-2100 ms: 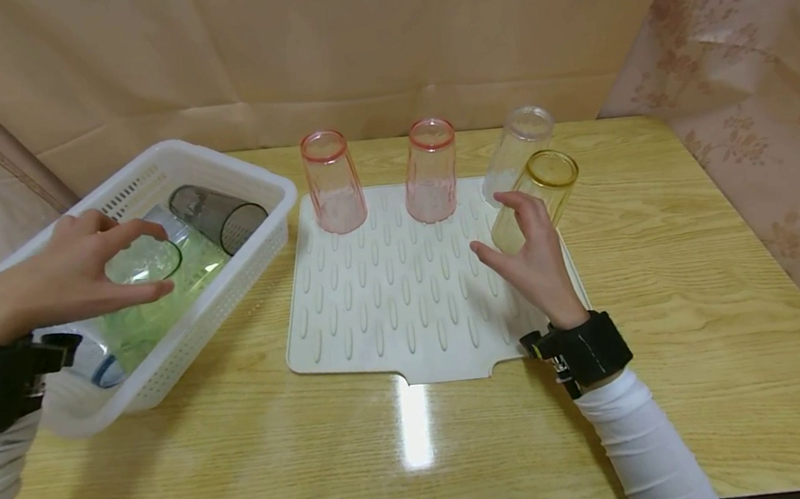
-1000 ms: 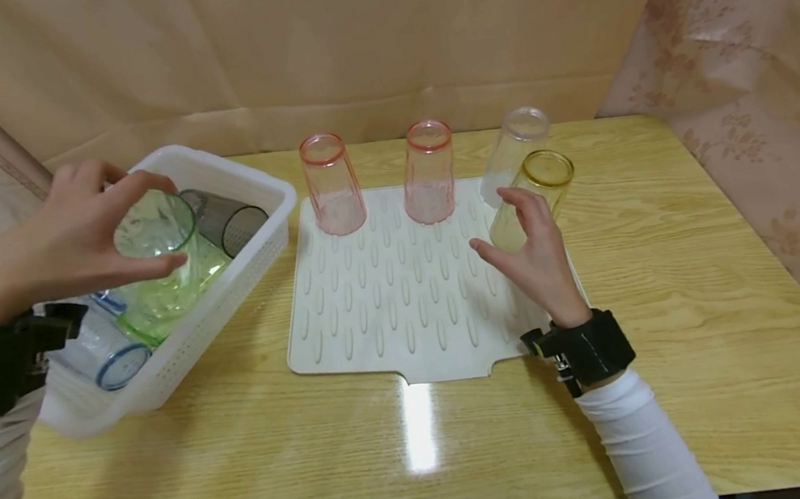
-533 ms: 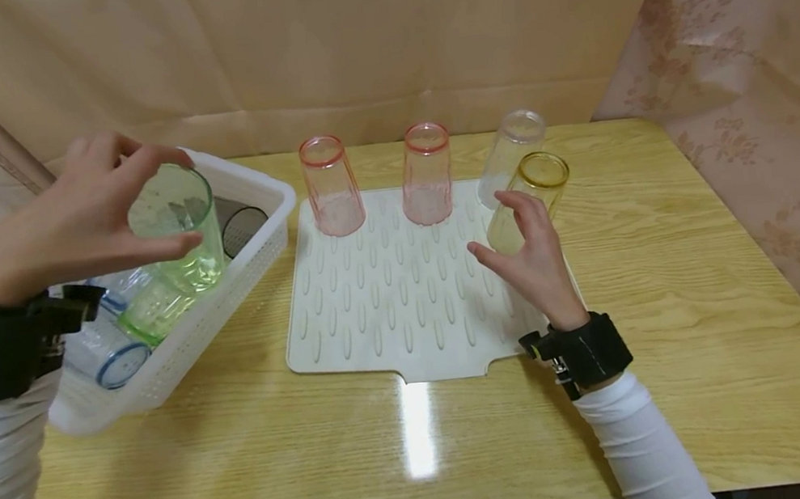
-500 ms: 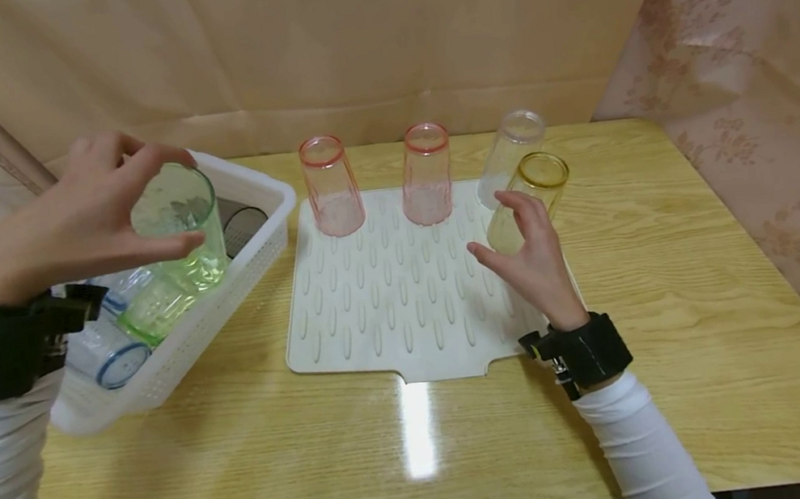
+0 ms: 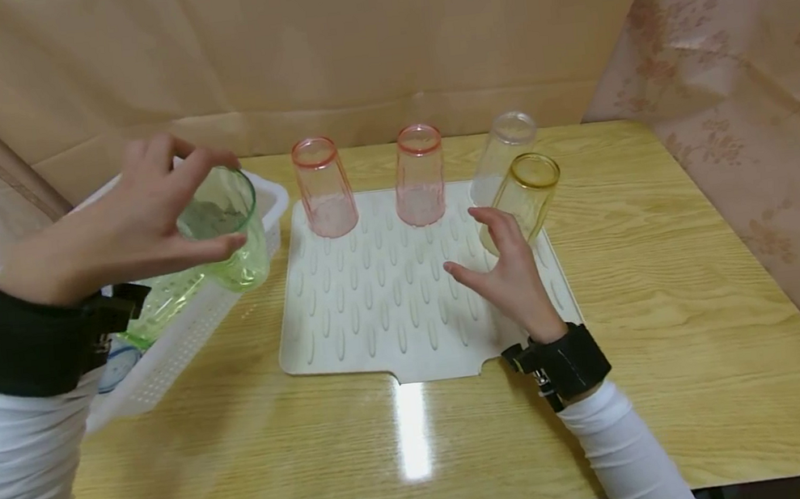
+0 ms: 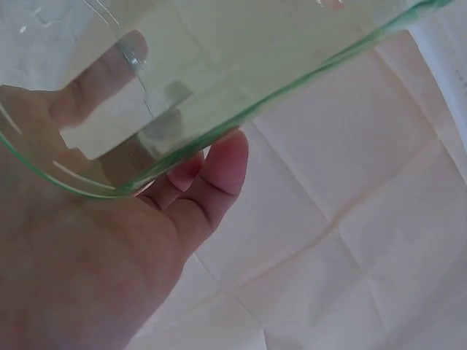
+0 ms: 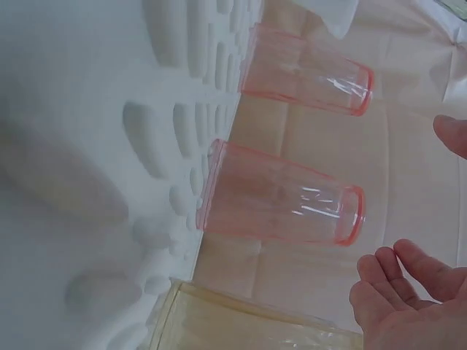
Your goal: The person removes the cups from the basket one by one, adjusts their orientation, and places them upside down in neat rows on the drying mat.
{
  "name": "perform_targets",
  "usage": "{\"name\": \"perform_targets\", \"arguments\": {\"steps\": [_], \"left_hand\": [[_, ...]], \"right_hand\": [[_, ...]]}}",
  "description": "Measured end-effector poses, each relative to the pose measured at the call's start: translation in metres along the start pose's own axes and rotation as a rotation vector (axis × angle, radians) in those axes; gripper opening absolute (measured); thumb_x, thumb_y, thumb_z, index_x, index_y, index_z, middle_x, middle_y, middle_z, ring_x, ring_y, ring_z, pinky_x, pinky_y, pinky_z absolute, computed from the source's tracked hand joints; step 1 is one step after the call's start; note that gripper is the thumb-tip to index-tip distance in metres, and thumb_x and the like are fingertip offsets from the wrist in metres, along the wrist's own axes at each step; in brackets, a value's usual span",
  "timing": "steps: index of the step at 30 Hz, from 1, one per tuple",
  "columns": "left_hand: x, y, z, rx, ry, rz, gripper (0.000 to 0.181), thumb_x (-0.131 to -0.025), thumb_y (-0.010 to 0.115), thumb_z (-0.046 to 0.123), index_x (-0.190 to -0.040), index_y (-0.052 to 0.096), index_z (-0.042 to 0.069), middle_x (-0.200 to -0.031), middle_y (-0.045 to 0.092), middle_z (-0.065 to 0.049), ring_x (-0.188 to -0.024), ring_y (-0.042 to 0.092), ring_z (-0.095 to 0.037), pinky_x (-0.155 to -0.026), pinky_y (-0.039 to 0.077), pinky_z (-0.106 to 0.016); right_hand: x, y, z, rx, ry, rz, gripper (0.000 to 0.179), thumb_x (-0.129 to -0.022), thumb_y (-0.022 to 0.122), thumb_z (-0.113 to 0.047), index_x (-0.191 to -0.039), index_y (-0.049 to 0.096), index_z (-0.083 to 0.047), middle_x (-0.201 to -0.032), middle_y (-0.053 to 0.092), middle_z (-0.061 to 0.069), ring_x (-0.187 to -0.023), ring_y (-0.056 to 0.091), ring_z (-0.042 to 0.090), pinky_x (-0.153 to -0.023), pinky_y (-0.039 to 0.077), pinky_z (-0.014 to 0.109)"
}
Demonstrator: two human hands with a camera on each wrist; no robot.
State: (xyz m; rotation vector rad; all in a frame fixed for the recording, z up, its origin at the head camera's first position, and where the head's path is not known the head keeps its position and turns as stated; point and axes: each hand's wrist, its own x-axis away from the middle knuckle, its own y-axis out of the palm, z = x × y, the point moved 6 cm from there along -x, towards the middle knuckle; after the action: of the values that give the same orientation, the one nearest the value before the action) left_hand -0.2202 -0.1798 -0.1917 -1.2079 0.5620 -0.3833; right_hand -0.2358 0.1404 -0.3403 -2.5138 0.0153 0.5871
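My left hand (image 5: pixel 137 224) grips a green drinking glass (image 5: pixel 245 253) between thumb and fingers, above the right rim of a white basket (image 5: pixel 194 344). Close up in the left wrist view, fingers show through the clear green wall of the glass (image 6: pixel 241 65). My right hand (image 5: pixel 508 275) is held over the white ridged drying mat (image 5: pixel 356 319) with thumb and fingers spread and nothing between them. Its fingers are beside an upside-down yellow glass (image 5: pixel 538 206). Behind that one stands a clear glass (image 5: pixel 496 162). Two pink glasses (image 5: pixel 325 200) stand upside down along the mat's back edge.
Inside the basket lie another green glass (image 5: pixel 160 303) and a blue-rimmed glass (image 5: pixel 119 365), partly hidden by my left arm. A beige cloth backdrop (image 5: pixel 379 48) closes off the back of the wooden table (image 5: pixel 668 294).
My left hand has taken hold of the green glass, lifted it from among the others and carried it rightward to the basket's rim. My right hand has shifted slightly left and nearer me.
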Motion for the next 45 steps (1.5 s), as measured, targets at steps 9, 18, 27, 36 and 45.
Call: {"name": "perform_targets", "arguments": {"steps": [9, 18, 27, 36, 45], "left_hand": [[-0.012, 0.013, 0.011, 0.0, 0.042, 0.009, 0.063, -0.071, 0.07, 0.031, -0.125, 0.042, 0.011, -0.109, 0.039, -0.024, -0.1, 0.032, -0.038, -0.072, 0.032, -0.051], [-0.023, 0.024, 0.021, 0.037, 0.035, -0.018, 0.064, -0.074, 0.069, 0.033, -0.128, 0.041, 0.013, -0.112, 0.039, -0.02, -0.099, 0.031, -0.035, -0.071, 0.035, -0.048], [-0.036, 0.035, 0.033, 0.087, 0.049, -0.042, 0.063, -0.076, 0.067, 0.037, -0.129, 0.038, 0.018, -0.113, 0.039, -0.018, -0.1, 0.031, -0.033, -0.07, 0.036, -0.045], [-0.049, 0.038, 0.046, 0.137, 0.147, 0.015, 0.062, -0.075, 0.069, 0.035, -0.126, 0.039, 0.016, -0.123, 0.04, -0.018, -0.104, 0.032, -0.033, -0.076, 0.036, -0.048], [-0.058, 0.047, 0.057, 0.189, 0.218, 0.056, 0.063, -0.074, 0.07, 0.035, -0.124, 0.043, 0.01, -0.113, 0.039, -0.018, -0.102, 0.032, -0.033, -0.079, 0.036, -0.047]], "right_hand": [[0.002, 0.005, -0.007, -0.058, -0.001, -0.024, 0.071, -0.068, 0.079, -0.014, -0.128, 0.044, -0.001, -0.129, 0.042, 0.019, -0.118, 0.041, 0.031, -0.105, 0.033, 0.049], [0.003, 0.029, -0.017, -0.041, -0.041, -0.105, 0.073, -0.068, 0.08, -0.018, -0.129, 0.043, -0.001, -0.131, 0.045, 0.017, -0.121, 0.041, 0.028, -0.104, 0.034, 0.049], [-0.001, 0.049, -0.037, -0.054, -0.108, -0.17, 0.078, -0.067, 0.08, -0.025, -0.132, 0.041, -0.006, -0.133, 0.046, 0.012, -0.123, 0.04, 0.023, -0.101, 0.036, 0.048], [-0.005, 0.06, -0.044, -0.065, -0.088, -0.221, 0.084, -0.065, 0.081, -0.031, -0.134, 0.039, -0.007, -0.137, 0.043, 0.01, -0.126, 0.038, 0.021, -0.102, 0.035, 0.047], [-0.01, 0.073, -0.051, -0.082, -0.099, -0.249, 0.086, -0.064, 0.081, -0.038, -0.135, 0.038, -0.013, -0.137, 0.043, 0.006, -0.126, 0.036, 0.015, -0.103, 0.035, 0.044]]}}
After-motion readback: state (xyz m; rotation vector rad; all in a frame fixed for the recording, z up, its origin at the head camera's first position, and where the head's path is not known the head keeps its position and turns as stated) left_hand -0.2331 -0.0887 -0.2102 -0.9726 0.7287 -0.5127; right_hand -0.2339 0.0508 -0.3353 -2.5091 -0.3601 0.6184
